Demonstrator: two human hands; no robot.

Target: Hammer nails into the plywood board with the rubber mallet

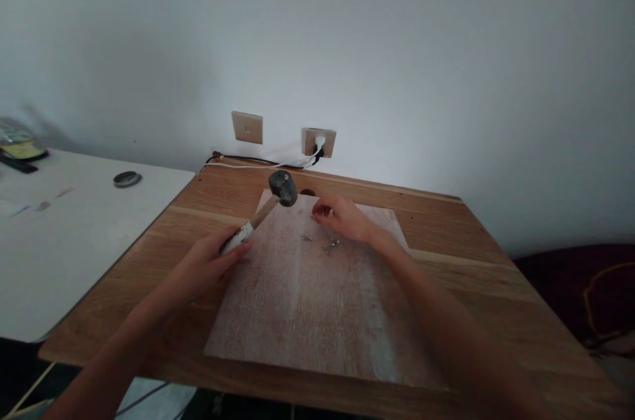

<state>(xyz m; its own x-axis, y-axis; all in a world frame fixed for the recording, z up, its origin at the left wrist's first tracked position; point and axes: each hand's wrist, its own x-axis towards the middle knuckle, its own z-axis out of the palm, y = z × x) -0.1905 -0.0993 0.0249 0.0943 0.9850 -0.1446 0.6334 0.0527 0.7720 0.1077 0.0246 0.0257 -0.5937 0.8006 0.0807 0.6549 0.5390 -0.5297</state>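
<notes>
My left hand is wrapped round the white-wrapped handle of a rubber mallet. The mallet's dark head points up and away, above the left part of a wooden board. Over the far part of that board, my right hand has its thumb and fingers drawn together in a pinch. Whatever lies between those fingertips is too small to make out. Just below them, several small metal nails or screws lie loose in a cluster, with another small metal piece to their left.
The board rests on a wooden table against a white wall. Cables run along the back edge to a wall socket with a plug in it. On the left, a white table carries a round dark lid and a bottle.
</notes>
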